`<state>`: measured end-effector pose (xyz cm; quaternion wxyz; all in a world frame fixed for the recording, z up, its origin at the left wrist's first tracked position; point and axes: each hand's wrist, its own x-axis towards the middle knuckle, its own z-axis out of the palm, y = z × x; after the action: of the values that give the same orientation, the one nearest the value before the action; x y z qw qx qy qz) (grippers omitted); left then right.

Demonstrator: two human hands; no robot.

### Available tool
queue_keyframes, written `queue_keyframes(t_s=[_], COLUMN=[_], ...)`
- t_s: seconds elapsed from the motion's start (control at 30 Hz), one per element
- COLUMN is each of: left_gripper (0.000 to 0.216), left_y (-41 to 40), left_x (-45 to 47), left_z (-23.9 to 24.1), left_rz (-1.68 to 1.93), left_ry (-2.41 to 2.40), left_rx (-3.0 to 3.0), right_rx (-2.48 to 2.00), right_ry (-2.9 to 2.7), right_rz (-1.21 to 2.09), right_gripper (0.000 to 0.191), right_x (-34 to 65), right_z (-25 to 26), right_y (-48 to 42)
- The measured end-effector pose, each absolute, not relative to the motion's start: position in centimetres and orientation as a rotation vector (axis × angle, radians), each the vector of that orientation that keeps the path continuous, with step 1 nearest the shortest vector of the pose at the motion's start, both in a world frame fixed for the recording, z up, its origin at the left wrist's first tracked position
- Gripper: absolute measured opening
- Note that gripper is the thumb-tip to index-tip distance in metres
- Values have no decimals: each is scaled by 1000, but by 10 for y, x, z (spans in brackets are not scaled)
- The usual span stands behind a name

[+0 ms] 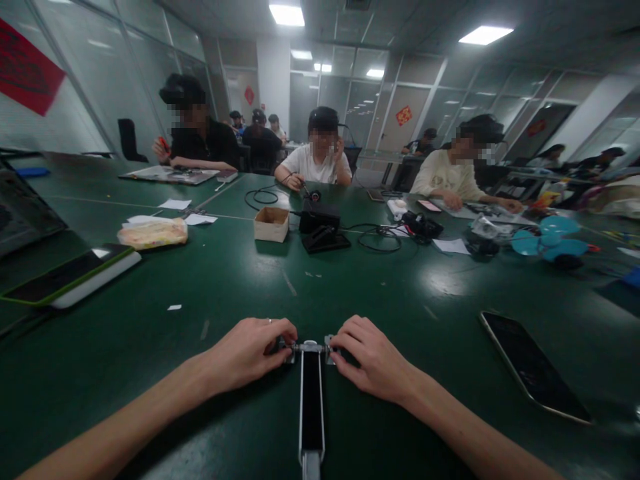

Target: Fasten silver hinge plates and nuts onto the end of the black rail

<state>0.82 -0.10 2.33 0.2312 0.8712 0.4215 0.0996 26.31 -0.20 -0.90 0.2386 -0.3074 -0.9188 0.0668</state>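
Note:
A long narrow black bar with a silver metal frame point(312, 400) lies on the green table point(350, 293), running toward me. A small metal cross-piece point(310, 347) sits at its far end. My left hand point(247, 350) is closed, fingers pinching the left end of that cross-piece; a ring shows on one finger. My right hand point(367, 357) is closed on the right end in the same way. Both forearms rest low over the table.
A dark phone point(533, 367) lies right of my hands. A tablet in a green case point(70, 277) lies at left, a bagged item point(153, 233) behind it. A cardboard box point(271, 223), black device point(323, 230), cables and blue discs point(550, 243) lie mid-table. Several people sit opposite.

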Motion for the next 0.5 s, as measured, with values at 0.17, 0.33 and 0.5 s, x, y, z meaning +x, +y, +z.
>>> queue_keyframes(t_s=[0.17,0.33,0.5], left_gripper=[17,14,15], left_y=[0,5,6], left_x=[8,6,5], left_z=[24,10,5], left_rz=[283,323,324], left_ry=[1153,1193,1194], left_rx=[2369,2369,2366], right_rx=[-878,-854,-887], right_ry=[-2519,-2521,-2518], right_rz=[147,120,142], right_gripper=[10,11,12], right_x=[262,261,259], right_z=[-10,-12,-10], right_y=[-2,0,0])
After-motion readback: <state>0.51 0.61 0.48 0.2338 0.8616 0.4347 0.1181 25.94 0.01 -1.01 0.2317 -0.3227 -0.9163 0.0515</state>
